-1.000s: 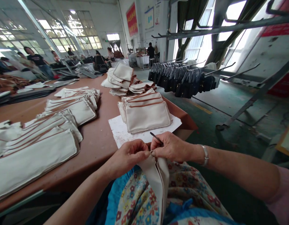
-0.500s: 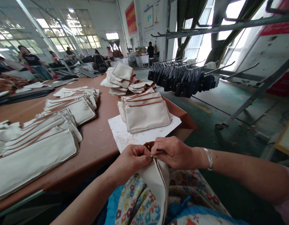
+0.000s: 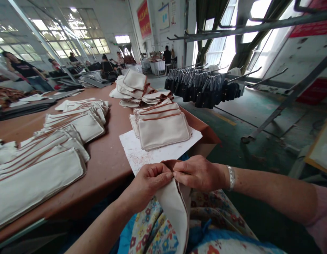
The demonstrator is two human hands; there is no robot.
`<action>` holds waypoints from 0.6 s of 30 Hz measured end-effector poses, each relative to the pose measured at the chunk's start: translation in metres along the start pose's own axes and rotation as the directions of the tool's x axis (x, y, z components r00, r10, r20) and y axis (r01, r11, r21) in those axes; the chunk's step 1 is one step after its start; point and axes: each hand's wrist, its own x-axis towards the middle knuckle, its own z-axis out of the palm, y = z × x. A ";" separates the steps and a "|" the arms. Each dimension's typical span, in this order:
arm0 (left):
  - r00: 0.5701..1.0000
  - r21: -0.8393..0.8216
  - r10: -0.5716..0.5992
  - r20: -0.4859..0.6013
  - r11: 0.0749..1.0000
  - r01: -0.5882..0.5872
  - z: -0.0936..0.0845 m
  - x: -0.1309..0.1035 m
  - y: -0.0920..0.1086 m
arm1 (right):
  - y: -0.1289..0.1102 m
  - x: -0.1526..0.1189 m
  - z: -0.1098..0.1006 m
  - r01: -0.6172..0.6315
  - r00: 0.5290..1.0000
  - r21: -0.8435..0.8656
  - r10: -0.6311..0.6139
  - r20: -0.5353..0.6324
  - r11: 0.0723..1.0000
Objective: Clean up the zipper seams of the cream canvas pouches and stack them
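Observation:
A cream fabric pouch with brown edging point(image 3: 172, 204) hangs over my lap, its upper end pinched between both hands. My left hand point(image 3: 153, 180) is closed, thumb and forefinger gripping the seam near the top. Right beside it, my right hand point(image 3: 196, 173) is closed on the same end, fingertips almost touching the left thumb. A strip of brown lining shows behind the fingers. Just beyond my hands, a stack of similar cream pouches point(image 3: 163, 132) rests on a white sheet point(image 3: 131, 155) at the table's corner.
The brown-covered table point(image 3: 107, 155) carries rows of cream pouches point(image 3: 44, 180) on the left and another pile point(image 3: 131, 86) farther back. Black bags point(image 3: 206, 91) hang from a metal rack point(image 3: 282, 102) on the right. Several people work in the background.
My right hand has shifted slightly, its fingers now straighter against the pouch's end. Both hands keep hold of it. The whole view has turned a little to the right.

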 end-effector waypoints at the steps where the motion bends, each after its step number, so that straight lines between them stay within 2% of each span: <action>1: 1.000 0.060 0.025 -0.003 0.998 -0.025 -0.001 -0.001 0.002 | -0.004 0.001 -0.003 -0.085 0.996 0.140 0.088 -0.017 0.987; 2: 0.999 0.126 0.049 -0.004 0.991 -0.048 -0.001 -0.002 0.004 | -0.008 0.004 -0.007 -0.202 0.975 0.285 0.219 -0.028 0.937; 3: 0.998 0.193 0.070 -0.003 0.979 -0.068 -0.002 -0.003 0.006 | -0.012 0.007 -0.012 -0.331 0.929 0.411 0.370 -0.017 0.849; 5: 0.995 0.312 0.103 0.007 0.945 -0.100 -0.003 -0.006 0.012 | -0.015 0.017 -0.022 -0.541 0.797 0.553 0.597 0.096 0.633; 6: 0.993 0.354 0.118 0.014 0.928 -0.116 -0.003 -0.008 0.016 | -0.015 0.022 -0.027 -0.608 0.747 0.572 0.640 0.178 0.551; 7: 0.990 0.387 0.137 0.018 0.912 -0.133 -0.003 -0.009 0.019 | -0.012 0.028 -0.031 -0.648 0.725 0.575 0.637 0.263 0.500; 10: 0.982 0.466 0.189 0.028 0.866 -0.180 -0.001 -0.012 0.029 | 0.001 0.042 -0.040 -0.692 0.718 0.565 0.510 0.474 0.449; 14: 0.974 0.516 0.224 0.023 0.832 -0.204 0.000 -0.016 0.033 | 0.012 0.049 -0.040 -0.700 0.713 0.546 0.405 0.573 0.460; 16: 0.976 0.468 0.217 0.032 0.859 -0.207 -0.001 -0.018 0.031 | 0.011 0.049 -0.036 -0.643 0.761 0.543 0.372 0.531 0.540; 18: 0.980 0.344 0.192 0.047 0.918 -0.197 -0.003 -0.020 0.026 | 0.008 0.046 -0.031 -0.508 0.855 0.499 0.338 0.394 0.703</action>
